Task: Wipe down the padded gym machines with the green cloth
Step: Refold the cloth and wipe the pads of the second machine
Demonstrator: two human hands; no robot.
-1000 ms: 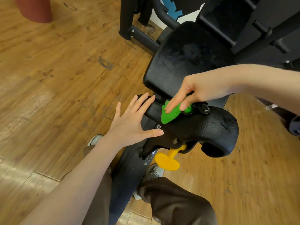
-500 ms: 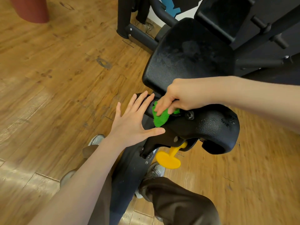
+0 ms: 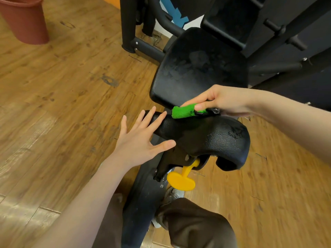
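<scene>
Wooden plank flooring (image 3: 53,97), scuffed in places, surrounds a black gym machine. On its curved padded roller (image 3: 211,138), whose top is worn, lies the green cloth (image 3: 182,112), fuzzy and bunched into a short roll, pinched by the right hand (image 3: 223,102). Splayed flat, the left hand (image 3: 138,140) grips nothing and rests fingertips on the roller's end. Behind sits a dusty-looking black seat pad (image 3: 197,68); a yellow knob (image 3: 180,181) hangs below, and a reddish bin (image 3: 25,20) stands far left.

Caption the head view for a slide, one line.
Right hand wipes the curved black pad with a green cloth while the open left hand braces its end.
</scene>
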